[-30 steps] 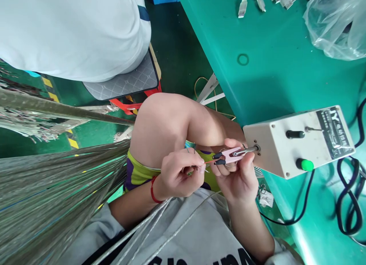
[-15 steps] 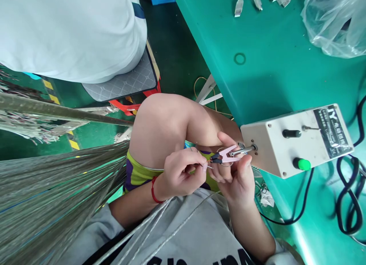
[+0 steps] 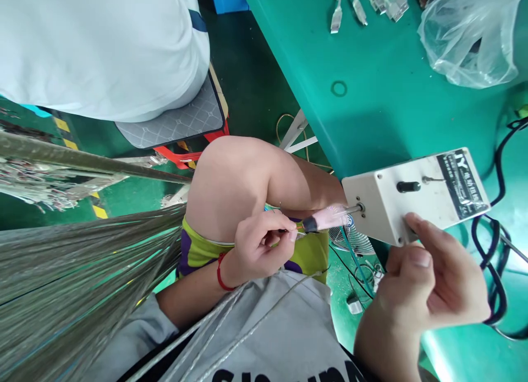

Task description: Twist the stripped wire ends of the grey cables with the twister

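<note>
My left hand (image 3: 264,244) pinches the end of a thin cable and its fine wires over my lap. Those wires reach a pink clip (image 3: 330,217) with dark tips, which looks blurred by motion. The clip sits on the metal shaft of a white box (image 3: 412,198) at the table edge. My right hand (image 3: 433,283) is at the box's near side, its index finger on the spot where the green button showed, the thumb raised and the other fingers curled with nothing visible in them.
Cable bundles (image 3: 82,272) hang at the left. A person in a white shirt (image 3: 99,52) sits at upper left. On the green table (image 3: 297,46) lie USB connectors (image 3: 388,3), a clear plastic bag (image 3: 470,41) and black cords (image 3: 490,261). A fan (image 3: 355,242) stands below.
My right hand has left the clip and moved right to the box, covering the green button. The clip has gone from sharp to blurred. My left hand keeps its pinch.
</note>
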The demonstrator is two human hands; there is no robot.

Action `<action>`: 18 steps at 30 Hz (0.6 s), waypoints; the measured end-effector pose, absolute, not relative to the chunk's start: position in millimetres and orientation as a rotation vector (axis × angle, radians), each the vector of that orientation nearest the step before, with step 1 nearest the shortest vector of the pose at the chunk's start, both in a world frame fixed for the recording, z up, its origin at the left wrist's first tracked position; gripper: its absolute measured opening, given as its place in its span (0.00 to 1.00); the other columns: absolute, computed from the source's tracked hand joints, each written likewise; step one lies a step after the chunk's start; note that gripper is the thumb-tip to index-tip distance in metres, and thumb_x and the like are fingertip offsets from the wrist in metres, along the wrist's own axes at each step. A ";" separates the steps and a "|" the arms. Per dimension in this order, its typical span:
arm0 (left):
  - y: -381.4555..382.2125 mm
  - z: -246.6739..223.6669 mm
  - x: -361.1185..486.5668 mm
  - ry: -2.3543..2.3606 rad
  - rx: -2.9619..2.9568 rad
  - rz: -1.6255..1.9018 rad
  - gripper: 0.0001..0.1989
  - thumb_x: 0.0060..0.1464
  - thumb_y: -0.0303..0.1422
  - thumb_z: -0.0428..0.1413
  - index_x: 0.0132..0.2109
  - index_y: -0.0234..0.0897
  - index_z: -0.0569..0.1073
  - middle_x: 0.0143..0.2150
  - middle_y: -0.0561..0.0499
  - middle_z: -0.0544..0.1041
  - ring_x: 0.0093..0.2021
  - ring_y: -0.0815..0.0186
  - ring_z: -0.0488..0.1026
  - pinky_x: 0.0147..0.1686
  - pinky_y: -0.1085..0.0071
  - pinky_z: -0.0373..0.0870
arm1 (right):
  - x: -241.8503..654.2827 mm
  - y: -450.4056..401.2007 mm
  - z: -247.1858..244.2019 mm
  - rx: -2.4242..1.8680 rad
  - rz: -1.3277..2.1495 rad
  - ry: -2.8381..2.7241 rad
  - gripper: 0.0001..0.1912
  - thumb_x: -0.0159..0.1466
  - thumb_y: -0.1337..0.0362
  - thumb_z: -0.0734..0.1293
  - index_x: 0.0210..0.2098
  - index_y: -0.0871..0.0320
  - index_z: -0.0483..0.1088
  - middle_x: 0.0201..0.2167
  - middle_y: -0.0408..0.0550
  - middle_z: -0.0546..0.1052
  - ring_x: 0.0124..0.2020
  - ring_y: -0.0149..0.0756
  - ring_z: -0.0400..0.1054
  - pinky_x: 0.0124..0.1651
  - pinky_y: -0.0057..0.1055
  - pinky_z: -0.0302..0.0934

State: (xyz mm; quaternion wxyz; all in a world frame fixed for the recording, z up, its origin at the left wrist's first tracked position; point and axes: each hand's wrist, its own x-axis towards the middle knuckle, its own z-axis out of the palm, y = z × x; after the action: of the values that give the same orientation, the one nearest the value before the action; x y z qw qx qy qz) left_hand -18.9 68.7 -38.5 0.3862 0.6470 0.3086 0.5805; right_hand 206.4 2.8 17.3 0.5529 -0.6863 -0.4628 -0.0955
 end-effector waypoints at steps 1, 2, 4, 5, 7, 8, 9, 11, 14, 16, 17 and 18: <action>68.0 -38.8 -19.2 0.799 1.640 1.474 0.08 0.72 0.25 0.67 0.52 0.41 0.79 0.37 0.54 0.86 0.22 0.75 0.66 0.24 0.76 0.68 | 204.1 6.7 16.5 -1.625 -0.219 -1.060 0.14 0.74 0.53 0.78 0.54 0.47 0.94 0.39 0.48 0.91 0.22 0.35 0.64 0.29 0.40 0.56; 67.3 -39.3 -19.2 0.813 1.627 1.470 0.07 0.72 0.26 0.68 0.52 0.41 0.80 0.38 0.54 0.87 0.21 0.75 0.66 0.24 0.76 0.67 | 201.7 9.0 16.9 -1.615 -0.198 -1.036 0.13 0.74 0.53 0.78 0.53 0.48 0.94 0.38 0.48 0.91 0.20 0.35 0.62 0.27 0.40 0.53; 66.7 -40.7 -18.5 0.820 1.598 1.474 0.06 0.73 0.27 0.68 0.52 0.41 0.80 0.39 0.53 0.87 0.21 0.76 0.65 0.23 0.76 0.65 | 198.2 10.0 20.3 -1.582 -0.129 -0.997 0.12 0.73 0.55 0.78 0.51 0.49 0.94 0.39 0.48 0.92 0.18 0.32 0.60 0.25 0.39 0.49; 66.7 -41.5 -17.9 0.810 1.584 1.483 0.05 0.74 0.28 0.67 0.52 0.41 0.80 0.38 0.53 0.87 0.21 0.76 0.65 0.23 0.75 0.65 | 197.5 9.3 22.6 -1.571 -0.083 -0.983 0.12 0.72 0.56 0.78 0.50 0.49 0.94 0.41 0.48 0.93 0.17 0.32 0.60 0.24 0.38 0.49; 67.0 -42.7 -16.8 0.780 1.563 1.507 0.04 0.75 0.29 0.66 0.52 0.41 0.79 0.36 0.55 0.85 0.21 0.76 0.64 0.24 0.75 0.65 | 198.1 7.7 26.3 -1.563 -0.019 -0.973 0.12 0.70 0.58 0.80 0.51 0.49 0.94 0.45 0.49 0.94 0.18 0.32 0.63 0.25 0.39 0.52; 67.1 -43.1 -16.5 0.770 1.556 1.518 0.03 0.75 0.29 0.65 0.51 0.41 0.79 0.35 0.56 0.83 0.21 0.76 0.63 0.25 0.75 0.65 | 199.2 7.1 27.2 -1.559 -0.009 -0.974 0.12 0.70 0.58 0.80 0.51 0.49 0.94 0.45 0.49 0.95 0.18 0.33 0.65 0.25 0.39 0.54; 67.0 -43.5 -16.7 0.766 1.551 1.524 0.03 0.76 0.29 0.65 0.51 0.41 0.79 0.34 0.57 0.82 0.21 0.76 0.63 0.25 0.75 0.65 | 200.6 6.6 27.1 -1.552 -0.006 -0.979 0.12 0.69 0.59 0.80 0.51 0.48 0.94 0.45 0.49 0.95 0.18 0.34 0.65 0.25 0.39 0.55; 65.8 -44.6 -18.3 0.774 1.545 1.530 0.03 0.76 0.29 0.65 0.51 0.41 0.79 0.32 0.58 0.79 0.21 0.75 0.63 0.25 0.75 0.65 | 203.0 5.2 24.4 -1.519 0.003 -0.990 0.12 0.69 0.60 0.81 0.51 0.48 0.94 0.45 0.49 0.95 0.18 0.33 0.65 0.24 0.39 0.56; 62.0 -47.8 -22.6 0.784 1.532 1.574 0.03 0.76 0.29 0.65 0.52 0.41 0.80 0.34 0.57 0.81 0.21 0.75 0.64 0.24 0.75 0.65 | 200.0 -3.4 16.9 -1.416 -0.009 -1.009 0.10 0.71 0.62 0.80 0.50 0.48 0.94 0.47 0.50 0.95 0.18 0.33 0.66 0.24 0.38 0.58; 59.5 -49.7 -24.4 0.783 1.516 1.615 0.02 0.77 0.30 0.65 0.53 0.41 0.80 0.33 0.57 0.80 0.22 0.75 0.64 0.25 0.76 0.66 | 190.9 -14.0 13.2 -1.360 0.003 -1.023 0.06 0.72 0.61 0.79 0.46 0.49 0.92 0.44 0.50 0.95 0.22 0.39 0.75 0.24 0.39 0.65; 58.7 -49.9 -24.5 0.774 1.512 1.632 0.02 0.77 0.31 0.65 0.52 0.41 0.80 0.33 0.57 0.80 0.22 0.75 0.64 0.25 0.77 0.67 | 184.2 -19.6 12.6 -1.373 0.088 -1.028 0.05 0.73 0.60 0.79 0.45 0.48 0.91 0.41 0.50 0.94 0.25 0.44 0.80 0.26 0.41 0.70; 58.3 -49.4 -24.0 0.761 1.516 1.643 0.01 0.78 0.31 0.64 0.52 0.41 0.79 0.32 0.58 0.79 0.22 0.75 0.64 0.25 0.77 0.68 | 176.4 -24.5 12.9 -1.406 0.239 -1.043 0.05 0.74 0.59 0.79 0.46 0.47 0.91 0.38 0.49 0.93 0.29 0.47 0.84 0.29 0.42 0.76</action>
State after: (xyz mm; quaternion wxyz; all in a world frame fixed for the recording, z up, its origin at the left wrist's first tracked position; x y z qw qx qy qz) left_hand -24.0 58.3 -49.4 0.3801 0.5938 0.2981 0.6435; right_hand 176.4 -24.5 12.9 0.6345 -0.6152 -0.4561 0.1047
